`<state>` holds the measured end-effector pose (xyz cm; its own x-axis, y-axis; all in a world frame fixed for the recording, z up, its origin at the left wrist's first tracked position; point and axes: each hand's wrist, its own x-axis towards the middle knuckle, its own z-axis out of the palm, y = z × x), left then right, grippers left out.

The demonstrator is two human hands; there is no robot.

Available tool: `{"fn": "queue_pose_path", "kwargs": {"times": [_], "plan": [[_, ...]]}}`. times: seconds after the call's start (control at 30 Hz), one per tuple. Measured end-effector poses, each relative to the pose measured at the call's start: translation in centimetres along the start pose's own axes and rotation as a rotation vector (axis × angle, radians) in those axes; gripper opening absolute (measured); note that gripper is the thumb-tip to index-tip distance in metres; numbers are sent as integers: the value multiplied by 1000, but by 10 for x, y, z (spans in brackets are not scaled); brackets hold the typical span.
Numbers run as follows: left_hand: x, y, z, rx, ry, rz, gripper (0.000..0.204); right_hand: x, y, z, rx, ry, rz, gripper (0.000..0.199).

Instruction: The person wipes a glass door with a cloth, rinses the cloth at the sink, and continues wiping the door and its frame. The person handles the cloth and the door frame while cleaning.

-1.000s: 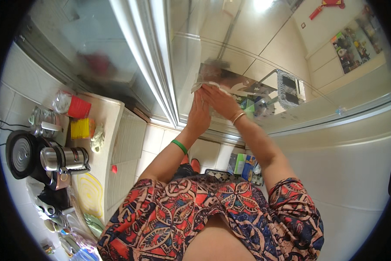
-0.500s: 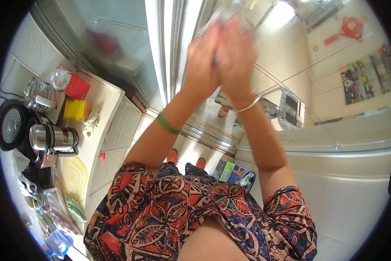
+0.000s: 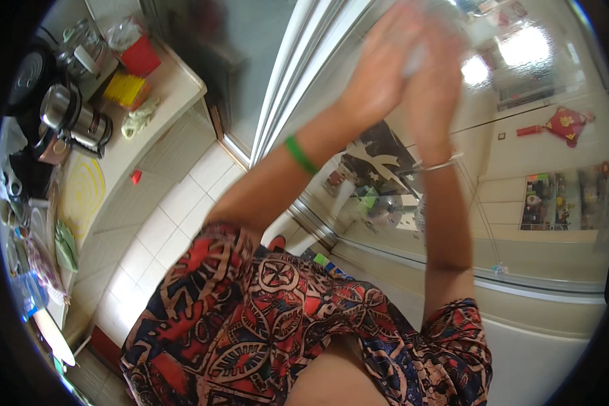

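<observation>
Both arms reach up and away from me, toward a large glass pane (image 3: 494, 128). My left hand (image 3: 379, 71), with a green band on its forearm, is blurred at the top of the view. Right beside it is my right hand (image 3: 436, 81), with a pale bracelet at the wrist. Motion smears the fingers of both hands. A whitish patch (image 3: 416, 59) shows between them, too blurred to name. The hands are at or very near the glass; whether they touch it I cannot tell.
White frame strips (image 3: 294, 68) run beside the glass. On the left, a counter (image 3: 182, 78) holds a steel flask (image 3: 64, 108), a red box (image 3: 140, 55), a yellow packet (image 3: 125, 89) and a crumpled pale cloth (image 3: 140, 118). A red ornament (image 3: 567, 126) shows in the glass.
Both hands have moved together to the right and a little higher across the glass. The view has turned, so the counter now appears higher and farther left.
</observation>
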<state>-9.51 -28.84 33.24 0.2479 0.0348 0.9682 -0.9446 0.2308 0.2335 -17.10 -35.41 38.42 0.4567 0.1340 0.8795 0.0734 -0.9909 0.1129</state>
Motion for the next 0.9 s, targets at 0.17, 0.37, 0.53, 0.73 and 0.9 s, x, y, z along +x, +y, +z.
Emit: {"fn": "queue_pose_path", "kwargs": {"times": [0.17, 0.37, 0.53, 0.73, 0.9], "plan": [[111, 7, 23, -209, -21, 278, 56, 78, -4, -37, -391, 229, -30, 39], [-83, -29, -45, 164, -244, -26, 44, -94, -37, 62, -228, -170, 79, 44], [-283, -25, -63, 422, -456, -534, 57, -236, -63, 115, -143, -667, -92, 47], [-270, -14, -40, 76, -315, -909, 69, -209, -68, 102, 223, -931, 360, 53], [-54, 16, 12, -162, -92, -116, 53, -63, -7, -24, -290, -318, -37, 49]]}}
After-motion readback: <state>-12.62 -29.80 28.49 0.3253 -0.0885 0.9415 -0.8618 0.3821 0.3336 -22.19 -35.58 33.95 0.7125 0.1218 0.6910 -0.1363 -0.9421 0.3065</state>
